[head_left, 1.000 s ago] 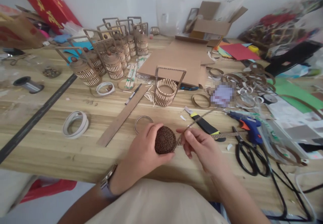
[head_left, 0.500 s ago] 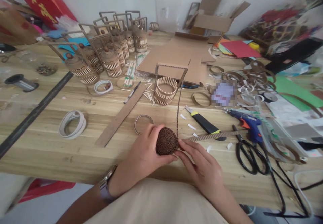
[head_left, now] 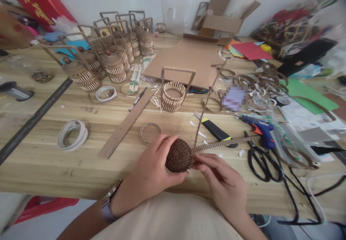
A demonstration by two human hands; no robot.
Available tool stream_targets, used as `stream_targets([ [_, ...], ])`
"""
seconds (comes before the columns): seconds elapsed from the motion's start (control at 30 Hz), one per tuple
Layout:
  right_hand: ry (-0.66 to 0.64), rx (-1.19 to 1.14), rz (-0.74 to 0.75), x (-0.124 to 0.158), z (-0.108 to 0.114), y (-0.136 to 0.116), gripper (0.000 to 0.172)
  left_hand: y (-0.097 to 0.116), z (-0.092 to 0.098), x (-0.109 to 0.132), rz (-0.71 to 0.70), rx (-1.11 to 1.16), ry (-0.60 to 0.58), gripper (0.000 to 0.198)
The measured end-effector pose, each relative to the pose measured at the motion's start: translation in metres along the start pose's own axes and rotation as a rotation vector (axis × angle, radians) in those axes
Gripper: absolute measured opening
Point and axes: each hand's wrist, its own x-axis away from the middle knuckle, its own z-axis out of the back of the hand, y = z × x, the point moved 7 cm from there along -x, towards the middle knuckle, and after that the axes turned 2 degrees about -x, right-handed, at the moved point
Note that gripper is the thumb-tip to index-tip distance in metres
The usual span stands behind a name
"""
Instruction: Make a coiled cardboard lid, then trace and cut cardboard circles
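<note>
My left hand (head_left: 155,168) is closed around a round, dark brown coil of corrugated cardboard (head_left: 179,155), fingers on its far side and thumb on its near side. At the coil's right edge, my right hand (head_left: 223,180) pinches the start of a corrugated cardboard strip (head_left: 227,142) that runs off to the right. Another thin cardboard strip (head_left: 204,115) rises from the same spot, slanting up and away. Beyond the coil stands a small basket (head_left: 173,97) of short wooden sticks with a square cardboard handle. A thin ring (head_left: 150,133) lies just past my left hand.
On the right lie a utility knife (head_left: 216,129), black scissors (head_left: 263,162) and a blue glue gun (head_left: 261,130). Left are tape rolls (head_left: 72,135) and a flat cardboard strip (head_left: 125,126). Finished lidded baskets (head_left: 115,67) stand behind, beside cardboard sheets (head_left: 181,58).
The upright strip has swung from nearly vertical to a rightward slant. My right hand has shifted slightly right and down, its fingers more curled. The whole view has shifted a little.
</note>
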Motion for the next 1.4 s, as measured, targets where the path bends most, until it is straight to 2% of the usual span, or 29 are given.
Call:
stream_targets([
  [0.13, -0.006, -0.233, -0.448, 0.001, -0.006, 0.024, 0.027, 0.004, 0.002, 0.003, -0.059, -0.087, 0.066, 0.076],
  [0.2, -0.015, -0.295, -0.561, 0.003, -0.009, 0.030, 0.034, 0.006, 0.001, 0.004, -0.090, -0.109, 0.082, 0.074],
  [0.3, -0.050, -0.359, -0.642, 0.005, -0.013, 0.035, 0.036, 0.008, -0.001, 0.005, -0.127, -0.122, 0.059, 0.076],
  [0.57, -0.232, -0.309, -0.640, 0.010, -0.017, 0.037, 0.034, 0.018, -0.005, 0.003, -0.244, -0.145, -0.040, 0.073],
  [0.73, -0.282, -0.330, -0.665, 0.015, -0.018, 0.044, 0.036, 0.022, -0.005, 0.003, -0.340, -0.144, -0.096, 0.076],
  [0.87, -0.218, -0.445, -0.724, 0.016, -0.020, 0.043, 0.038, 0.017, -0.009, 0.001, -0.324, -0.085, -0.149, 0.092],
  [1.0, -0.139, -0.574, -0.744, 0.018, -0.026, 0.040, 0.038, 0.012, -0.010, -0.002, -0.291, -0.005, -0.083, 0.119],
  [1.13, -0.131, -0.652, -0.763, 0.021, -0.031, 0.038, 0.038, 0.011, -0.008, -0.001, -0.313, 0.032, -0.014, 0.107],
  [1.27, -0.205, -0.590, -0.728, 0.019, -0.029, 0.036, 0.039, 0.012, -0.006, 0.003, -0.365, 0.005, -0.014, 0.093],
  [1.4, -0.275, -0.556, -0.740, 0.020, -0.027, 0.039, 0.041, 0.013, -0.004, 0.004, -0.398, -0.013, -0.049, 0.092],
])
